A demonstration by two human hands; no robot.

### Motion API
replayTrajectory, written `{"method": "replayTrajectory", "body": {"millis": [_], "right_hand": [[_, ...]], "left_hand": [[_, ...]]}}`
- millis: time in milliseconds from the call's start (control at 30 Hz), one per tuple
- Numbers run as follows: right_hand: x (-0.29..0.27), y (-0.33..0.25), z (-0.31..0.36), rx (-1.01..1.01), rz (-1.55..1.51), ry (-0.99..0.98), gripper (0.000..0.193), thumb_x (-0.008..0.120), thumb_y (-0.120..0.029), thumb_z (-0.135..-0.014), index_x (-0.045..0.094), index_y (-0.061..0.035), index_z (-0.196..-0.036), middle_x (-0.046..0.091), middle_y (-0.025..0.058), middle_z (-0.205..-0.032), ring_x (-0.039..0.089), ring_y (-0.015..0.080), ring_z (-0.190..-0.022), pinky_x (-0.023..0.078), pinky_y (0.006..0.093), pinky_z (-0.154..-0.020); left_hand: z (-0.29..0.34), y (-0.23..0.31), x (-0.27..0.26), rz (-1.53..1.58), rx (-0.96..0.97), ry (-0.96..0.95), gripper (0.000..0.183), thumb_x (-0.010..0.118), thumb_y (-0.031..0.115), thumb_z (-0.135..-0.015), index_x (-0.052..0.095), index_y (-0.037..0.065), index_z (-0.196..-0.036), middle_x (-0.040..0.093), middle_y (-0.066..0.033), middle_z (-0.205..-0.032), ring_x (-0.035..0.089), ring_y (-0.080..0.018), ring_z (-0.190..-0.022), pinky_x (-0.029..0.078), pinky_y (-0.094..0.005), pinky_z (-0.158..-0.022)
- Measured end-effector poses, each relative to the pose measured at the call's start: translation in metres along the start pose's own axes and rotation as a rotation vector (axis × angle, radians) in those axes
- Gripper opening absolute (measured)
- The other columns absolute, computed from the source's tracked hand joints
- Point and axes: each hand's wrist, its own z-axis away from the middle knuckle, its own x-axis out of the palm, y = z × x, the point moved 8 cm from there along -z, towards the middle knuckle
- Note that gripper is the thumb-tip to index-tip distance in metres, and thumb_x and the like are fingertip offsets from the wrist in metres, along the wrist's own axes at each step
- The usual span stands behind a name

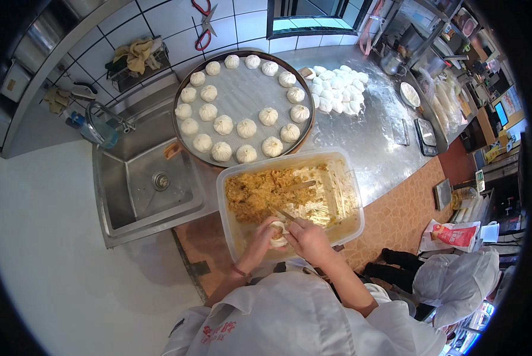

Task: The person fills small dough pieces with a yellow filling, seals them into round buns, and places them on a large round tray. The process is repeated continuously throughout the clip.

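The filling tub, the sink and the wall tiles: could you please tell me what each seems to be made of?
The filling tub looks like smooth plastic, judging by its translucent, milky walls. The sink appears to be stainless steel with a satin finish, from its grey sheen. The wall tiles are probably glazed ceramic, being smooth with dark joints.

Bright light | shiny patches on metal table [377,169] | soft grey shadow below sink [132,204] | blue screen [501,114] glows right | corners black, edges bend round
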Motion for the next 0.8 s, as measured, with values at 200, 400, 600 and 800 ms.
{"method": "replayTrajectory", "body": {"millis": [200,400,600,800], "right_hand": [[-0.005,-0.011,0.0,-0.015,0.008,0.014,0.02,0.07,-0.012,-0.085,0.063,-0.004,-0.102,0.062,0.0159,-0.09,0.065,0.0386,-0.081,0.053,0.0457,-0.068],[-0.005,0.0,0.0,0.015,-0.005,-0.013,0.02,0.07,-0.011,-0.085,0.064,-0.0037,-0.103,0.062,0.0161,-0.09,0.065,0.0384,-0.078,0.054,0.0456,-0.067],[-0.012,0.001,0.006,0.141,-0.249,0.111,0.017,0.072,-0.011,-0.087,0.065,-0.003,-0.1,0.061,0.014,-0.085,0.063,0.0361,-0.071,0.051,0.0426,-0.062],[-0.001,0.004,0.001,0.261,-0.263,0.16,0.02,0.074,-0.012,-0.085,0.062,-0.0042,-0.099,0.06,0.0129,-0.083,0.062,0.0346,-0.07,0.05,0.0414,-0.061]], "left_hand": [[-0.005,-0.011,-0.004,0.038,-0.032,-0.025,0.032,0.037,0.019,-0.105,0.053,0.004,-0.129,0.051,-0.008,-0.129,0.057,-0.019,-0.113,0.064,-0.0375,-0.083],[-0.005,-0.011,-0.009,-0.215,0.036,-0.067,0.053,0.029,0.043,-0.109,0.048,0.004,-0.14,0.055,-0.0093,-0.133,0.059,-0.023,-0.12,0.063,-0.0435,-0.083],[-0.003,0.001,-0.007,0.451,0.041,-0.103,0.085,0.022,0.075,-0.099,0.056,0.006,-0.135,0.061,-0.0108,-0.13,0.058,-0.0282,-0.122,0.052,-0.0486,-0.098],[-0.014,-0.01,-0.008,0.343,0.129,0.161,0.077,0.02,0.074,-0.1,0.06,0.01,-0.114,0.064,-0.0038,-0.109,0.064,-0.0184,-0.099,0.056,-0.0382,-0.083]]}}
